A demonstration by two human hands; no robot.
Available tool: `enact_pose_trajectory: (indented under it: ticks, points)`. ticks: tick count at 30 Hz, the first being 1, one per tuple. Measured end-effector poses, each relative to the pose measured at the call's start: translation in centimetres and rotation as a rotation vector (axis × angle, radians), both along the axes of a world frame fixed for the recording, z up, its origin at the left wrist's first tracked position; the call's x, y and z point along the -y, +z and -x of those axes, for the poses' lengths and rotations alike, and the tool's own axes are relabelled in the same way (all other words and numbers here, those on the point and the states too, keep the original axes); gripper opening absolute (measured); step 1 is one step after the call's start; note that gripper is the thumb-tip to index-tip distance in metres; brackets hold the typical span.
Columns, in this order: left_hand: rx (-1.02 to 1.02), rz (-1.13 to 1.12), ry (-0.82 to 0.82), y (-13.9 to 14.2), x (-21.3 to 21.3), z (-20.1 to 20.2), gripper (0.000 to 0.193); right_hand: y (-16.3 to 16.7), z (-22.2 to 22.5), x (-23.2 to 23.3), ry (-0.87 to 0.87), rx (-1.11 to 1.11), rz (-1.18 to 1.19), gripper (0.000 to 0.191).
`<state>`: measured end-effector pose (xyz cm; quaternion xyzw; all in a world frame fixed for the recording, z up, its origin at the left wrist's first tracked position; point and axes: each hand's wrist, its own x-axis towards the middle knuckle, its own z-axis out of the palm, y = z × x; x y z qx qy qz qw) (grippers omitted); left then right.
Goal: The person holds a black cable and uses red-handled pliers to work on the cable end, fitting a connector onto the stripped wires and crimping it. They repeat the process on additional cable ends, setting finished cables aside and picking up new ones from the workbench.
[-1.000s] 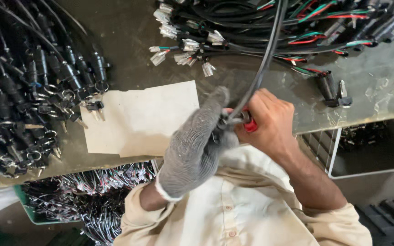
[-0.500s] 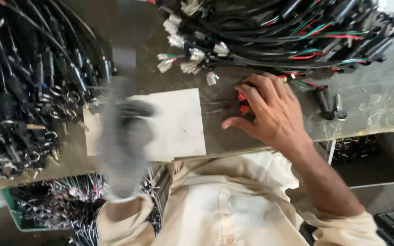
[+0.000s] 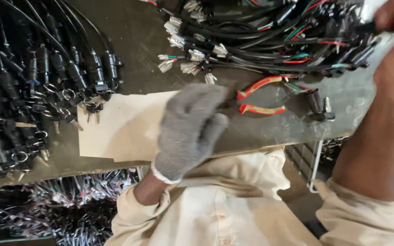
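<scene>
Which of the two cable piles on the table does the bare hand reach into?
The right hand reaches into the upper right pile, with red and green wires and white connectors; the left pile is all black.

My left hand (image 3: 192, 130) wears a grey knitted cloth glove, rough and matt, and it lies over the pale, matt sheet of cardboard (image 3: 119, 127) on the dull, scuffed grey surface (image 3: 270, 130). Just beyond the glove, the pliers (image 3: 258, 95) have glossy red plastic handles with yellowish, worn patches, and beyond them the heap of wire harnesses (image 3: 270, 36) shows smooth black, red and green plastic insulation with translucent plastic plugs. On the other side of the cardboard, the black cables (image 3: 33, 86) carry matt rubbery sleeves and shiny metal rings, and my cream shirt (image 3: 233, 205) is soft matt cloth.
</scene>
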<state>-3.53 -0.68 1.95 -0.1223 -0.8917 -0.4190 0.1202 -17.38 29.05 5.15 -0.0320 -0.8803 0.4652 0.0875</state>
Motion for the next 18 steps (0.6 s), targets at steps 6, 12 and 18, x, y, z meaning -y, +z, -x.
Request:
enact_pose_trajectory:
  ticks: [6, 12, 18]
  points:
    - [0.154, -0.468, -0.173, 3.0, -5.1, 2.9, 0.06, 1.3, -10.7, 7.6, 0.307, -0.055, 0.671, 0.019]
    - [0.449, -0.805, -0.188, -1.0, -4.1, 0.6, 0.026, 0.0, -10.4, 9.8, 0.315, 0.031, 1.659, 0.017]
    - [0.65, -1.145, -0.224, -3.2, -4.1, 1.1, 0.03, -0.1, -16.1, 10.6, 0.808, 0.144, 0.825, 0.023]
